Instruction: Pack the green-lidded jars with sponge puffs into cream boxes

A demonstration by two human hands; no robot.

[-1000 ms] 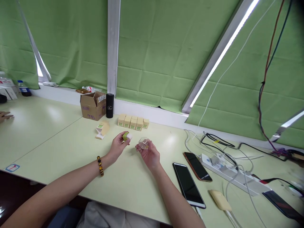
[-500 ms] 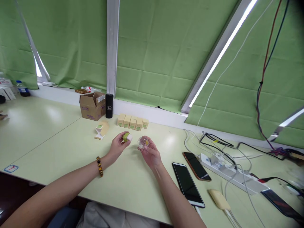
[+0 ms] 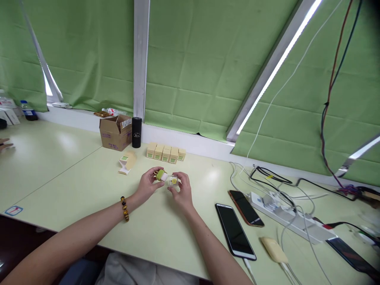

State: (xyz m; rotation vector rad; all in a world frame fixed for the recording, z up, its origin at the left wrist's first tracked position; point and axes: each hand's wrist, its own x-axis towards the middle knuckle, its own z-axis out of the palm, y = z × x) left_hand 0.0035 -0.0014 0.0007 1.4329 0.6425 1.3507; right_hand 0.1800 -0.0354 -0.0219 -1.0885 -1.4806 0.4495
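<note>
Pinched in the fingers of my left hand [image 3: 148,183] is a small green and white block [image 3: 162,175], its white end facing right. Close beside it, my right hand [image 3: 182,192] grips a clear plastic case [image 3: 173,181] with a yellow spot on it. The two pieces are held just above the table, nearly touching; I cannot tell whether they meet. An opened cardboard sleeve [image 3: 127,161] lies beyond my left hand. Farther back stand several small tan boxes [image 3: 165,153] in a row.
A brown carton [image 3: 115,132] and a black tumbler [image 3: 136,132] stand at the back. To the right lie two phones [image 3: 235,231], a power strip [image 3: 292,217], a cream charger-like block [image 3: 273,249] and tangled cables. Someone else's hand [image 3: 5,144] shows at the far left edge.
My right hand has moved left and turned the clear case, closing the gap to the green and white block. My left hand has shifted slightly right and tilted the block.
</note>
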